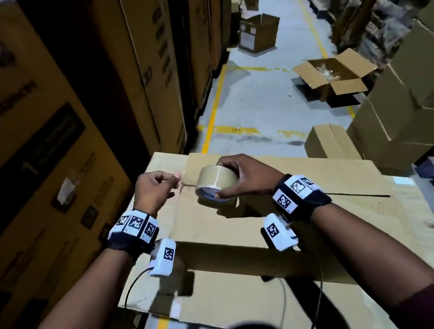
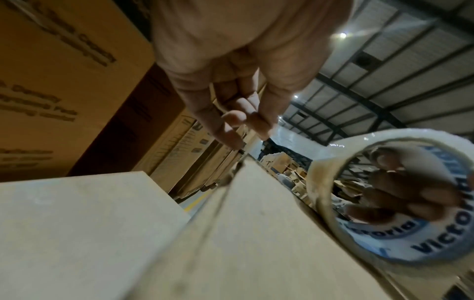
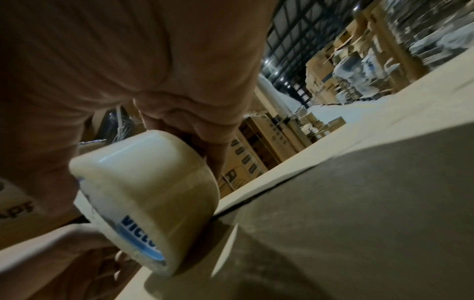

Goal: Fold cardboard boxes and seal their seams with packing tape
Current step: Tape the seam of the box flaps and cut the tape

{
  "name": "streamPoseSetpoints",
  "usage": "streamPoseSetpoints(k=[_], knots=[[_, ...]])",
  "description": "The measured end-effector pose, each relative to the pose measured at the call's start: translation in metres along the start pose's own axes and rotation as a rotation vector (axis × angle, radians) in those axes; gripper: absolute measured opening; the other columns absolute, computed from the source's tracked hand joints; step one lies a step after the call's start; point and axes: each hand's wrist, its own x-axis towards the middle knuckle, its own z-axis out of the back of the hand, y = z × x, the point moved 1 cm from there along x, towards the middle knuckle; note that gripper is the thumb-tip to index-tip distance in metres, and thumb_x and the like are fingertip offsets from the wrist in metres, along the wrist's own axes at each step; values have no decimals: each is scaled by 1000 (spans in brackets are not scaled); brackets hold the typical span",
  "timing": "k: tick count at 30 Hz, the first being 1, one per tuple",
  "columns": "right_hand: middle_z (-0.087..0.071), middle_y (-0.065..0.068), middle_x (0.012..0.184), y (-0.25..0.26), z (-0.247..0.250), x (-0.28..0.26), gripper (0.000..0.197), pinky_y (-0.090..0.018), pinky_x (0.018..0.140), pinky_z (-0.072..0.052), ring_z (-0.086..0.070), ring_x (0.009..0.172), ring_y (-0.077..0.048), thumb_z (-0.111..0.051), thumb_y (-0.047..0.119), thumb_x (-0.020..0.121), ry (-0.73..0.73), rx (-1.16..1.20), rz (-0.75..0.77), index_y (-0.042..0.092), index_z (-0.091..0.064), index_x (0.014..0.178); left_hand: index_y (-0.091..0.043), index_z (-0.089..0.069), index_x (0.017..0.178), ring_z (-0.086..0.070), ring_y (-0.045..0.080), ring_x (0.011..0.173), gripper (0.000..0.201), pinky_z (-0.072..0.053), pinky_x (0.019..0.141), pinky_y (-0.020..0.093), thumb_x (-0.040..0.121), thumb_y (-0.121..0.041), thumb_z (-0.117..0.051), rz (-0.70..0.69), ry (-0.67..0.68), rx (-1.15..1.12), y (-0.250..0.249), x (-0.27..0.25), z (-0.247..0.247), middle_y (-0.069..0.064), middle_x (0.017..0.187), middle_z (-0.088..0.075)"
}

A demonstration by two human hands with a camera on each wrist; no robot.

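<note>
Gripping the tan roll of packing tape (image 1: 217, 181) in my right hand (image 1: 249, 175) over the flat brown cardboard box's (image 1: 285, 227) seam, my left hand (image 1: 153, 189) pinches its free end; grey aisle floor (image 1: 255, 106) lies open beyond the far edge.

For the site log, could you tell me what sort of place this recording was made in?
Most likely a warehouse aisle. Tall stacks of printed cartons line one side, yellow lane lines mark the concrete floor, and a steel-framed roof shows overhead. Open cardboard boxes sit in the aisle.
</note>
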Motion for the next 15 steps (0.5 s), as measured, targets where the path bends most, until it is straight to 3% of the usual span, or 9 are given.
streamPoseSetpoints(k=[4,6,9,12,15], knots=[[-68,-1,73,5,3,19,38,-30,61,-47,-66,68,-16,-89,43,72,4,-150,-22,13,-65,79,-5,-63,69,-60,12,61,24,-59,65,28,90,-10,-73,82,-59,-142,13,12,16,7,66,-63],[-66,-7,70,2,6,23,46,-30,58,-43,-65,66,-22,-90,47,71,23,-180,-40,9,-65,77,-6,-62,68,-58,12,61,24,-59,69,32,91,-9,-72,116,-33,-166,18,17,17,8,67,-62],[-57,-13,66,-3,13,29,66,-32,59,-37,-55,61,-30,-81,62,73,42,-126,-44,0,-59,77,-6,-64,72,-56,15,63,22,-60,65,31,91,-13,-73,167,2,-210,30,21,12,8,71,-64],[-38,-5,62,-12,17,34,62,-32,58,-29,-39,57,-15,-70,51,92,32,-88,-64,-3,-48,72,-6,-68,77,-55,16,65,19,-60,61,28,92,-17,-73,245,23,-251,44,19,7,8,77,-66],[-42,-3,63,-22,11,33,50,-31,59,-31,-42,58,-13,-70,39,96,65,-118,-93,-1,-51,71,-6,-72,83,-52,17,71,16,-61,70,32,91,-20,-74,309,41,-285,58,15,1,7,82,-66]])
